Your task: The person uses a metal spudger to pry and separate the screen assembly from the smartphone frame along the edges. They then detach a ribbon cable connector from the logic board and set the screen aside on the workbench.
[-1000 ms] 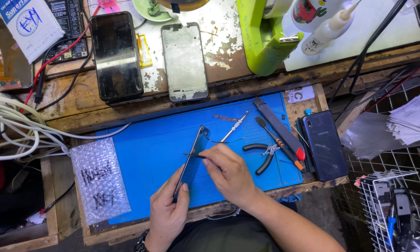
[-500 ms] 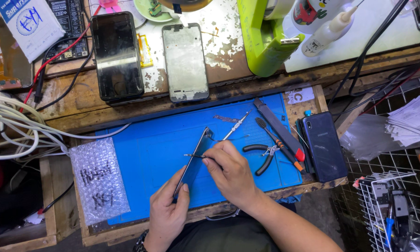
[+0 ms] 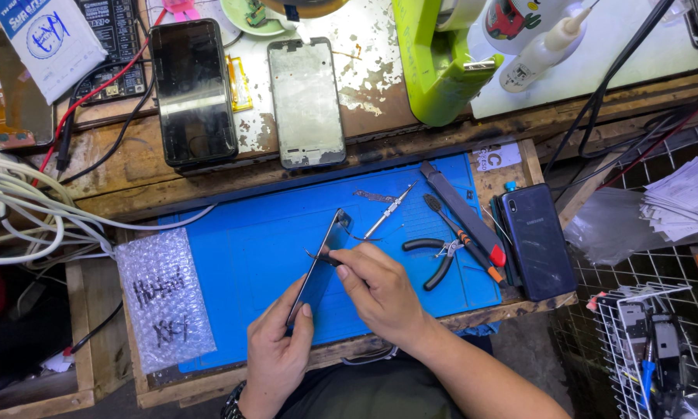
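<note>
Barely shifted since earlier: left hand (image 3: 275, 353) clamped on tilted phone panel (image 3: 319, 268), right hand (image 3: 380, 291) pinching tweezers (image 3: 322, 257). Lower left, clear bubble-wrap bag (image 3: 164, 299) with black scrawl; upper left, white-blue packet (image 3: 50, 39).

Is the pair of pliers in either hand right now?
No. The pliers lie on the blue mat, apart from both hands; the left hand holds a phone and the right hand works at its edge.

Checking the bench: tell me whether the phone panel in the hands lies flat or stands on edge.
On edge: the left hand holds the dark phone panel tilted up off the blue mat, showing only its thin side.
</note>
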